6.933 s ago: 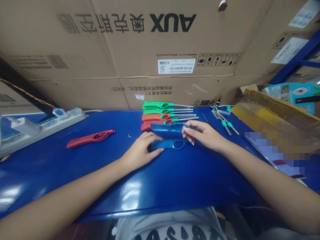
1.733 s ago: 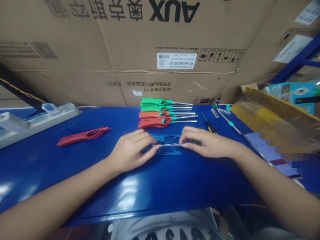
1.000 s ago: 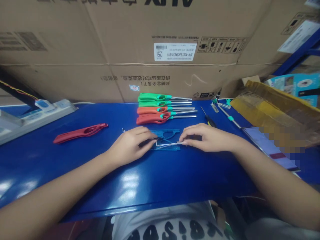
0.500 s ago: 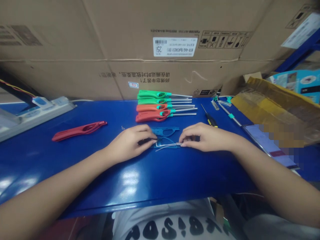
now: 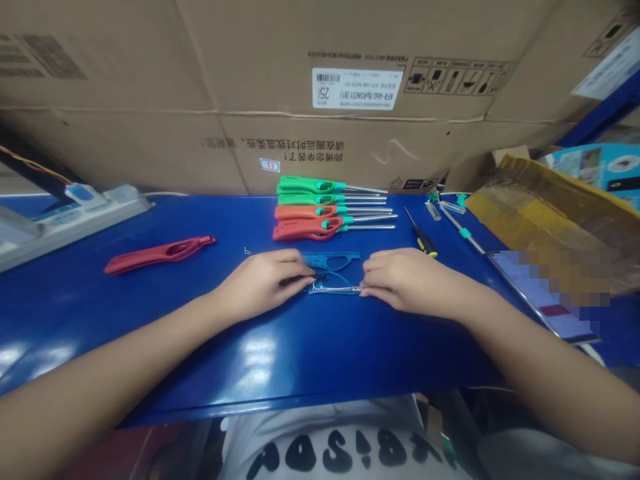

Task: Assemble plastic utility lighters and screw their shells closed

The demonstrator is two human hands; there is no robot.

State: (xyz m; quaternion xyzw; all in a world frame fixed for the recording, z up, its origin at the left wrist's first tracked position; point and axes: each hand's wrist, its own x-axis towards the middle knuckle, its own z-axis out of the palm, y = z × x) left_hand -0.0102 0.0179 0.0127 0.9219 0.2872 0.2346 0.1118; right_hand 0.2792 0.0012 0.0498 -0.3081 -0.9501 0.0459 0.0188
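Note:
Two blue plastic lighter shell halves (image 5: pixel 333 259) lie on the blue table (image 5: pixel 310 353) between my hands. My left hand (image 5: pixel 263 283) is closed on the left end of the nearer shell, pinching a dark part there. My right hand (image 5: pixel 400 279) is closed at the right end, pinching a thin metal tube with a clear hose (image 5: pixel 334 289) that lies along that shell. Both hands rest on the table.
Behind the hands lie several assembled green and red lighters (image 5: pixel 320 210) in a row. A red shell half (image 5: pixel 160 253) lies to the left, a small screwdriver (image 5: pixel 423 237) and loose metal tubes (image 5: pixel 457 223) to the right. Cardboard boxes (image 5: pixel 300 93) wall the back; a power strip (image 5: pixel 70 210) sits far left.
The hands stayed on the blue shell, and the hose and tube now lie flatter along it. The camera view shifted slightly.

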